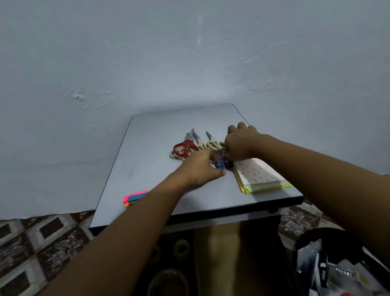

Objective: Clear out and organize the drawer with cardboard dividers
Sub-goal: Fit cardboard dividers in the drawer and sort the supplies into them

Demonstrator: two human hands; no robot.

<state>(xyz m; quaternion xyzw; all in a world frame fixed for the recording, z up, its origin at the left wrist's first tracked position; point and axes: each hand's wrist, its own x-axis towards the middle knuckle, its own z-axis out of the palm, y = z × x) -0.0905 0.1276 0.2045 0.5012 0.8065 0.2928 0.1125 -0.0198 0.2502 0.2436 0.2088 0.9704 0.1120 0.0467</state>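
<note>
Both hands met over small blue items (pixel 223 163) mid-table (pixel 153 138), just beside the scissors (pixel 185 147) and a notepad (pixel 259 177). Probably sorting like with like before refilling.

Left hand (pixel 199 169): fingers curled toward them, thumb on the tabletop. Right hand (pixel 240 142): knuckles up, fingers tucked under. Whether either pinched anything, cannot tell.

The drawer (pixel 261 257) stood open below, with tape rolls (pixel 180 246) left of a cardboard divider (pixel 224 255).

Head cam, wide-angle, faces fwd & down, close over tabletop (pixel 153 138), wall (pixel 175 39) behind.
</note>
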